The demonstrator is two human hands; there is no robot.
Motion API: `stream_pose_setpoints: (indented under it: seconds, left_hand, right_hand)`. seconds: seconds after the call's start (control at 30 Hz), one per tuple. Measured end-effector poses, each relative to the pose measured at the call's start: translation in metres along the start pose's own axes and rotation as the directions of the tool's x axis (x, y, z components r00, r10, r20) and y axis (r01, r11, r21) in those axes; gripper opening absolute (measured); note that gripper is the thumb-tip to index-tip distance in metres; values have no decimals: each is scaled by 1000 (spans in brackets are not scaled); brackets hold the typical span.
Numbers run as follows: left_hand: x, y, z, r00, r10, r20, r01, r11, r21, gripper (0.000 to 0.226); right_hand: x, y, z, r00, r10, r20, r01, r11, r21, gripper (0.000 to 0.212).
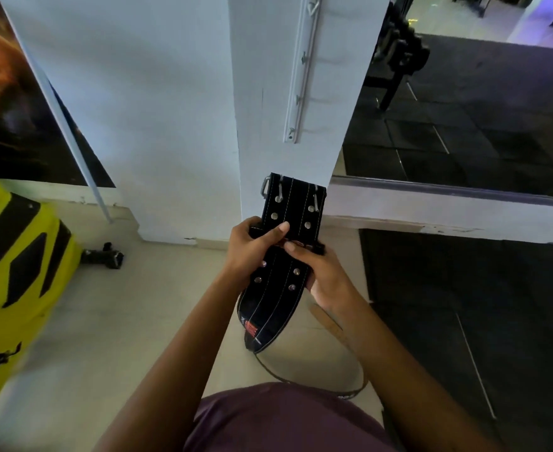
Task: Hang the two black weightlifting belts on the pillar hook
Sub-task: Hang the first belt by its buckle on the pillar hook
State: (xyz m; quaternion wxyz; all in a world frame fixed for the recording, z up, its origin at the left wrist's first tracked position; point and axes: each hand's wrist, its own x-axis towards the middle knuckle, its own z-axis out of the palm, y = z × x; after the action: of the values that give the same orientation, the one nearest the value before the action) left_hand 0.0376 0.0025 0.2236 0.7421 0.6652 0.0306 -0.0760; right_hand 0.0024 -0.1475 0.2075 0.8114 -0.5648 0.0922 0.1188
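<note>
The white pillar (278, 93) stands just beyond the person, with a yellow machine (14, 256) at the near left and dark rubber flooring (464, 288) off to the right. Down the pillar's face runs a white hook rail (303, 70), its small metal hooks all bare, so nothing is hung yet. Below the rail, close in front of the pillar, both hands hold a black weightlifting belt (280, 288) folded on itself, buckle end (267, 185) pointing up and away. The left hand (249, 252) has its grip clamped on the belt's left edge, thumb laid across the top face; the right hand (321, 275) is closed around the right edge, forefinger pressing near the middle. A thinner strap loops down toward the floor beneath, and a tan strip shows under the right wrist; I cannot tell whether either is the second belt. This looks like the gathering step before the first hanging. The next move calls for lifting the buckle end and slipping it, or the fold, over one hook
</note>
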Motion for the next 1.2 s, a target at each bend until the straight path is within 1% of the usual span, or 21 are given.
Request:
stream_pose_setpoints:
  seconds: [0.07, 0.17, 0.2, 0.27, 0.3, 0.33, 0.37, 0.43, 0.5, 0.57, 0.63, 0.73, 0.8, 0.87, 0.93, 1.0, 1.03, 1.13, 1.2]
  left_hand:
    - [0, 1, 1, 998, -40, 55, 41, 999, -19, 30]
    - [5, -1, -4, 973, -74, 220, 80, 997, -21, 38]
    - [5, -5, -9, 956, -87, 282, 86, 996, 16, 39]
    - [1, -23, -18, 911, -131, 390, 69, 983, 169, 37]
    - [-4, -34, -22, 893, -156, 421, 56, 969, 241, 36]
    - [-8, -45, -24, 887, -168, 430, 50, 961, 273, 34]
    - [-13, -52, -24, 894, -165, 417, 53, 962, 266, 32]
    - [-18, -49, -18, 911, -128, 392, 60, 982, 179, 31]
    - [-16, -28, -7, 927, -76, 367, 56, 996, 66, 37]
    - [-7, -3, 1, 958, -54, 281, 58, 998, -5, 40]
    - [4, 15, 2, 980, -72, 187, 86, 994, -68, 36]
    - [18, 32, -7, 989, -65, 132, 78, 992, -96, 33]
    - [22, 40, -11, 988, -67, 142, 85, 988, -126, 36]
    - [21, 40, -11, 984, -59, 171, 81, 989, -127, 36]
    - [14, 29, -11, 974, -53, 221, 77, 992, -100, 36]
    - [1, 7, -13, 958, -77, 278, 104, 991, -83, 39]
    - [-7, -6, -15, 951, -93, 296, 117, 991, -64, 39]
    - [-33, -46, -17, 937, -148, 315, 128, 988, 85, 30]
    - [-44, -59, -17, 930, -176, 322, 149, 983, 105, 29]
  right_hand:
    - [-3, -2, 4, 996, -41, -76, 39, 999, -19, 37]
    - [0, -16, 3, 979, -89, -182, 87, 996, -16, 34]
    - [3, -22, 1, 972, -106, -210, 106, 994, -9, 34]
    - [10, -39, -2, 962, -133, -239, 139, 990, 7, 39]
    - [14, -47, -3, 958, -139, -250, 142, 990, -5, 41]
    - [17, -54, -6, 954, -146, -261, 144, 989, -27, 42]
    - [19, -58, -8, 952, -150, -265, 144, 989, -41, 41]
    - [18, -60, -9, 958, -144, -249, 138, 990, -43, 39]
    - [13, -53, -5, 967, -141, -210, 134, 990, -50, 37]
    - [6, -42, 0, 975, -134, -176, 126, 990, -57, 33]
    - [-2, -32, 3, 985, -117, -130, 107, 991, -85, 33]
    - [-13, -20, 7, 994, -90, -59, 79, 982, -169, 35]
    - [-16, -14, 10, 996, -84, -35, 76, 979, -188, 35]
    - [-17, -14, 12, 993, -96, -62, 83, 980, -180, 35]
    - [-15, -18, 11, 991, -103, -86, 89, 985, -150, 34]
    - [-12, -22, 7, 988, -121, -99, 107, 985, -134, 34]
    - [-10, -24, 5, 986, -133, -104, 118, 984, -134, 34]
    - [-7, -28, 1, 980, -129, -154, 114, 988, -101, 34]
    - [-8, -29, -1, 978, -118, -171, 97, 987, -125, 31]
